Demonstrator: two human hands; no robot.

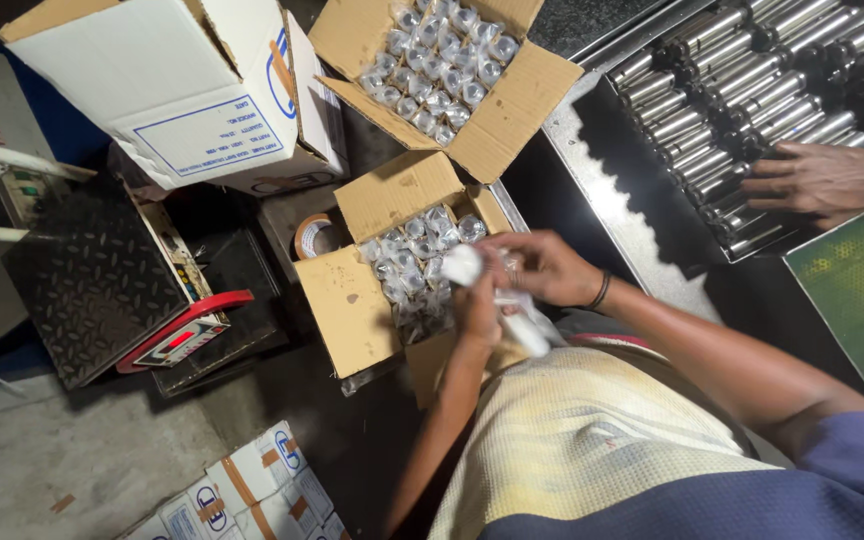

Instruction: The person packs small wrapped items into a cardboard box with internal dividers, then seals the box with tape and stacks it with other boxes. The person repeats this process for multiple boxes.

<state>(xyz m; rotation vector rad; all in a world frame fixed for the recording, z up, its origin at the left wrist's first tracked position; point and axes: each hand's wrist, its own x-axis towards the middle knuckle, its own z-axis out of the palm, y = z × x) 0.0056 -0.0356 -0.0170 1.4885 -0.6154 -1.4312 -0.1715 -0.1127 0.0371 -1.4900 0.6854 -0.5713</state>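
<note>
So the person's got both hands meeting right over the near cardboard box, the one packed with little plastic-wrapped metal parts. The left hand is closed round a white plastic-wrapped piece, and its long axis slants from up by the box down toward the person's lap. The right hand sits just beside and above it, fingers curled in on the upper end of the wrapping near the white tip, though I can't really tell how firm that pinch is. The box lies just left of both hands, so the left one is nearer. Both forearms angle in from the lower right, elbows bent, wrists cocked toward each other. There's a second open box of the same wrapped parts farther up, a weighing scale off left, and somebody else's hand resting on a tray of steel cylinders.
</note>
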